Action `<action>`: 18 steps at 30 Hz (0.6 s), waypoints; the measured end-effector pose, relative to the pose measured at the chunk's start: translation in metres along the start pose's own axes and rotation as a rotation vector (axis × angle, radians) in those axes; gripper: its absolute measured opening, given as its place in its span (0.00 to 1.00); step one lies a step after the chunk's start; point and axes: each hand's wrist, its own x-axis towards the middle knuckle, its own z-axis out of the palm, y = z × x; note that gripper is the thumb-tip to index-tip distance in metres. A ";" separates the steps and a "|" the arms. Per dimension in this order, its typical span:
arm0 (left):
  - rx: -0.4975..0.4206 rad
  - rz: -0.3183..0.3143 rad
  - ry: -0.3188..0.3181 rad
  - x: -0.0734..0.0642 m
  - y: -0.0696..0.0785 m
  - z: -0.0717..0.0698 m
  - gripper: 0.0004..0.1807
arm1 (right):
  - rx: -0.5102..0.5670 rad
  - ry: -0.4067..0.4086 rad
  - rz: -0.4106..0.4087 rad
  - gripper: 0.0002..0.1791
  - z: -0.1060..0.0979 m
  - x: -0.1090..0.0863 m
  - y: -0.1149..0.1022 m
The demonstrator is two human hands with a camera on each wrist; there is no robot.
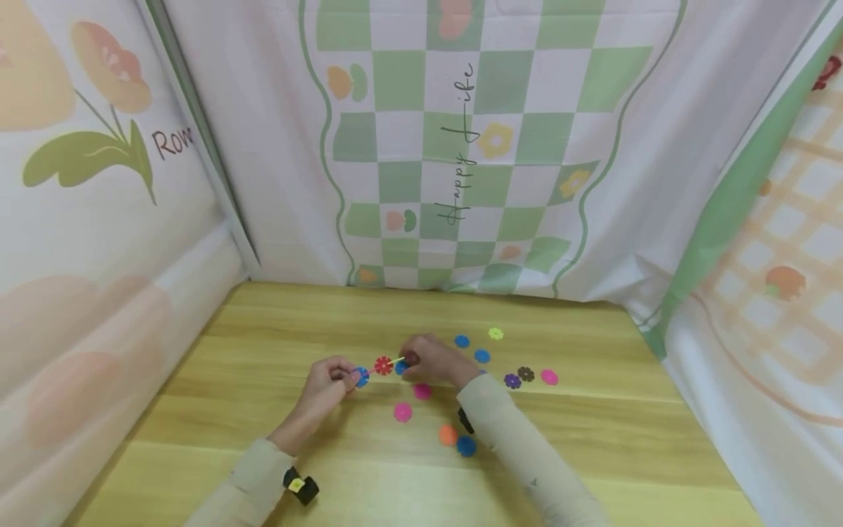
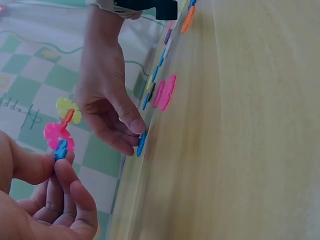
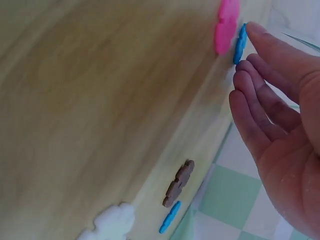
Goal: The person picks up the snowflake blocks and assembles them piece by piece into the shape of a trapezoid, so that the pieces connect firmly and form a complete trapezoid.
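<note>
My left hand (image 1: 329, 384) pinches a blue flower-shaped disc (image 2: 61, 149) between thumb and fingers. Linked to that disc in a short chain are a pink disc (image 2: 54, 131), a red disc (image 1: 383, 365) and a yellow disc (image 2: 64, 106), held up above the table. To its right, my right hand (image 1: 431, 360) reaches down with palm turned to the table. Its thumb and fingertips close on opposite edges of another blue disc (image 3: 241, 44), low at the tabletop. Two pink discs (image 1: 421, 391) (image 1: 403, 412) lie just in front of the right hand.
On the wooden table (image 1: 263, 439), more discs lie to the right: blue (image 1: 462, 341), yellow-green (image 1: 495, 334), purple (image 1: 512, 380), brown (image 1: 525, 374) and pink (image 1: 549, 377). Nearer me are an orange disc (image 1: 448, 435) and a blue one (image 1: 466, 446). Printed curtains (image 1: 494, 146) border the table.
</note>
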 end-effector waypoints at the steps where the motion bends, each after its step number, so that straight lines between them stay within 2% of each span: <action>1: -0.006 0.002 -0.001 0.000 0.000 0.000 0.04 | 0.004 0.000 0.003 0.04 0.000 0.000 0.000; 5: -0.021 0.011 0.004 -0.002 0.001 0.002 0.02 | 0.021 -0.004 0.043 0.03 0.001 -0.001 -0.001; 11: -0.017 0.016 -0.001 -0.003 0.002 0.005 0.02 | 0.090 0.016 0.154 0.06 0.001 -0.011 0.006; 15: -0.014 0.006 -0.004 -0.003 0.003 0.006 0.02 | 0.188 0.055 0.168 0.03 -0.005 -0.023 0.013; 18: -0.011 0.002 -0.010 -0.003 0.001 0.007 0.02 | 0.221 0.094 0.156 0.03 -0.011 -0.034 0.019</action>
